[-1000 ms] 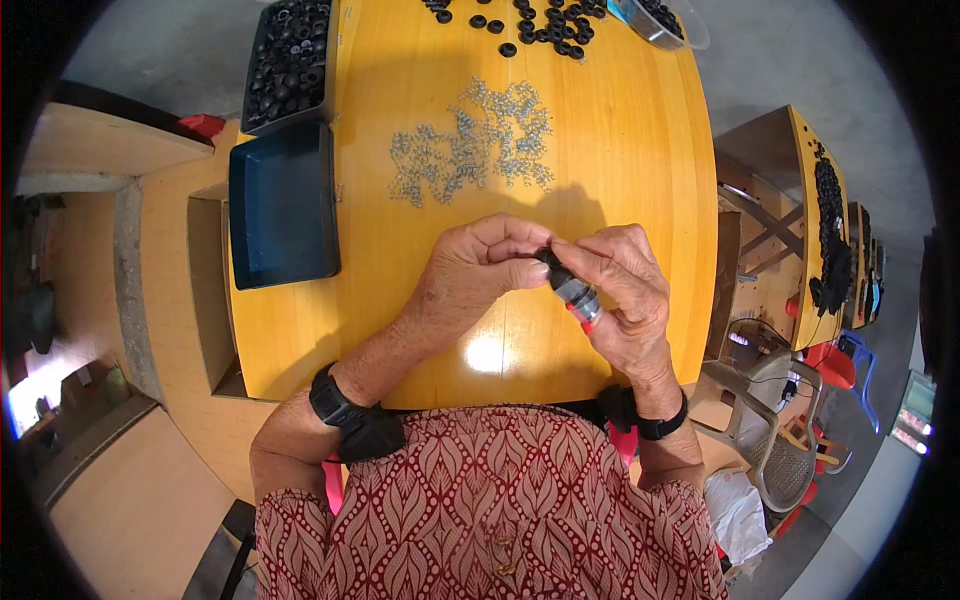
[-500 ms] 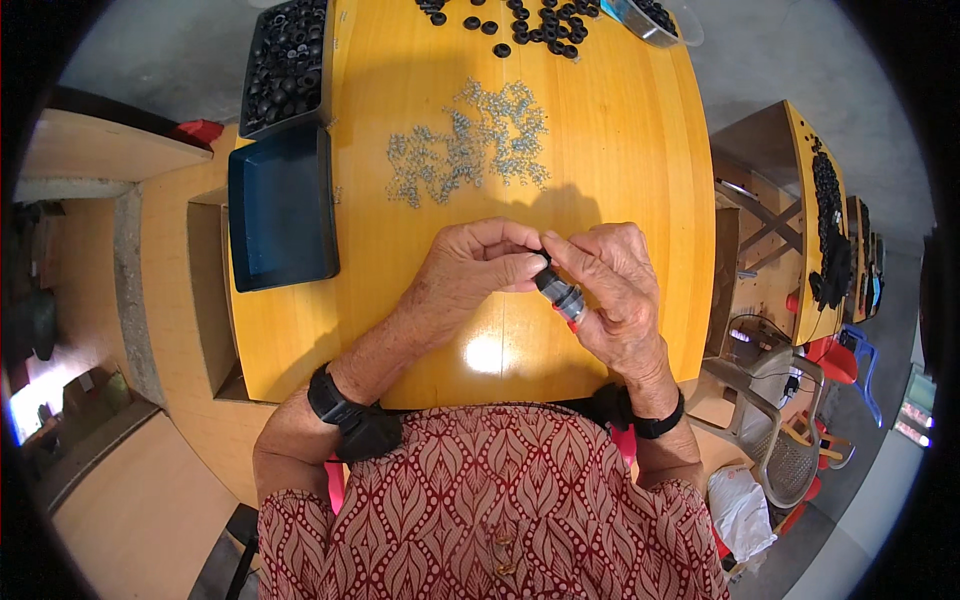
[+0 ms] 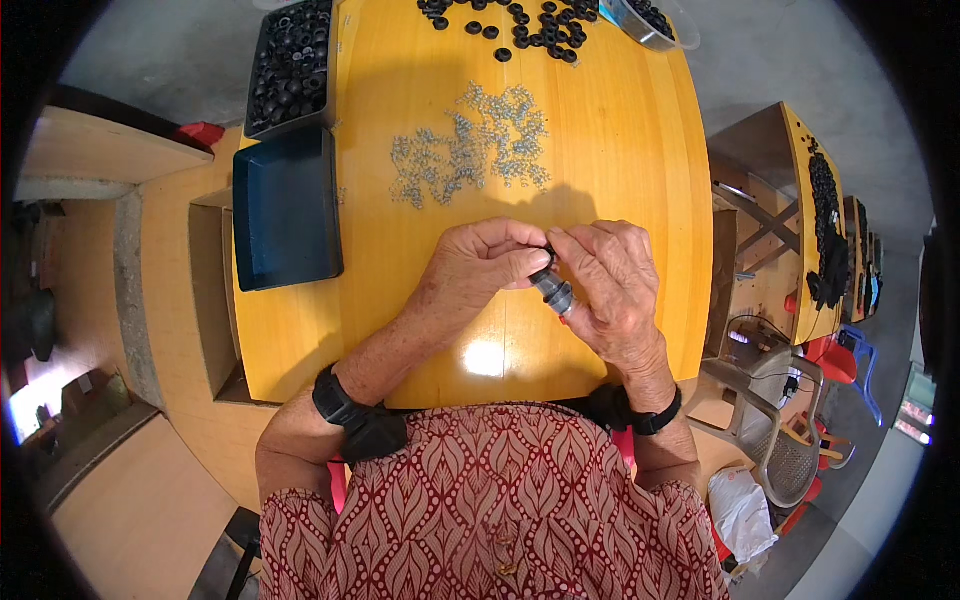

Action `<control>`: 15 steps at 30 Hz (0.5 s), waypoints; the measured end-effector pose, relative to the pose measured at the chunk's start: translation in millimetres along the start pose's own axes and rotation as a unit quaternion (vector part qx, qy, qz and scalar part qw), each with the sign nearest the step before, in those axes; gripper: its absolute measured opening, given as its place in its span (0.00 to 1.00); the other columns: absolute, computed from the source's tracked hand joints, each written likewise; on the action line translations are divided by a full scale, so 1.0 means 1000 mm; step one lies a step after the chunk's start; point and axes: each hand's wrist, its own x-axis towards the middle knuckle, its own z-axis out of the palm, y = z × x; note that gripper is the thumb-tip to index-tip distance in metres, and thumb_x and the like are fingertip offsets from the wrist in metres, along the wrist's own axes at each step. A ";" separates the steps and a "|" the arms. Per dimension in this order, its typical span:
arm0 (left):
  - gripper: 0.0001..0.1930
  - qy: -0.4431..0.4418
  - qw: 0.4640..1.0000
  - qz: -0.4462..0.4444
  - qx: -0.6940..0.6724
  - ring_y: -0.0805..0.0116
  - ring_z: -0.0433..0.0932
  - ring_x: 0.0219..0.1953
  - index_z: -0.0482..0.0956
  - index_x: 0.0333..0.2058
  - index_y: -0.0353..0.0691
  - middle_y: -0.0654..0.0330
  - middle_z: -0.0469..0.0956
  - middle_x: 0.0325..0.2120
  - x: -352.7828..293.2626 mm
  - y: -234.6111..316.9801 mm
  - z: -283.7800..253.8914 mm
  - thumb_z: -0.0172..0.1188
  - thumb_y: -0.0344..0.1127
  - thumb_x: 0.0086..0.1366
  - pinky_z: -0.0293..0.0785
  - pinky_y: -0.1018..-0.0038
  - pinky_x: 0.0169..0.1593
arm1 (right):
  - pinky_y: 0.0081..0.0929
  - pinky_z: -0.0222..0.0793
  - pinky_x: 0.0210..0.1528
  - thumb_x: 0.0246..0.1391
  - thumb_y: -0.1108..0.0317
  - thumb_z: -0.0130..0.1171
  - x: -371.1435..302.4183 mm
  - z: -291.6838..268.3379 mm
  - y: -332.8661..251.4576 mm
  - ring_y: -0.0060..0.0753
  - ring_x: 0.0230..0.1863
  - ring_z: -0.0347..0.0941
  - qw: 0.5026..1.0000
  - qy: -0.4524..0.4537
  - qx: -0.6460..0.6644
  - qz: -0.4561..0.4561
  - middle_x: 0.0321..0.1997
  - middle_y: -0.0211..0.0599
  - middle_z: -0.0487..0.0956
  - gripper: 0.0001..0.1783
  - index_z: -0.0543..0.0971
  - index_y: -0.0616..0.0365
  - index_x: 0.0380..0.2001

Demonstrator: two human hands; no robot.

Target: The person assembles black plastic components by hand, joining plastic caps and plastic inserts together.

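The left hand is pinching the upper end of a dark tube and the right hand is gripping its side, over the table. Shiny bits are lying at 11 o'clock from them, black rings farther at 12.

Site type: small-parts assembly workshop. Indicators: a yellow wooden worktable carries many small silvery metal parts and black ring-shaped parts; a dark bin stores black round components; a second workbench carries further black pieces.
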 end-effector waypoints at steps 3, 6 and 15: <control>0.11 0.010 1.000 -0.017 -0.011 0.78 0.77 0.39 0.79 0.43 0.34 0.64 0.79 0.35 -0.001 0.003 0.001 0.59 0.34 0.66 0.75 0.79 0.45 | 0.39 0.68 0.44 0.35 0.72 0.68 -0.001 -0.001 0.002 0.43 0.40 0.73 1.000 -0.004 0.001 -0.002 0.38 0.40 0.78 0.22 0.80 0.63 0.40; 0.11 0.000 0.999 -0.038 0.013 0.77 0.77 0.39 0.79 0.43 0.34 0.64 0.79 0.35 -0.002 0.007 0.002 0.60 0.35 0.66 0.75 0.78 0.44 | 0.39 0.68 0.45 0.36 0.71 0.68 0.001 -0.002 0.001 0.43 0.40 0.73 1.000 -0.015 0.007 0.003 0.38 0.40 0.78 0.22 0.80 0.63 0.40; 0.11 0.000 1.000 0.004 -0.007 0.76 0.78 0.38 0.80 0.42 0.34 0.63 0.80 0.35 0.001 0.000 0.003 0.61 0.34 0.65 0.73 0.80 0.43 | 0.39 0.67 0.46 0.35 0.70 0.68 0.003 0.000 0.000 0.42 0.41 0.73 1.000 -0.019 -0.014 0.009 0.38 0.39 0.77 0.25 0.79 0.61 0.42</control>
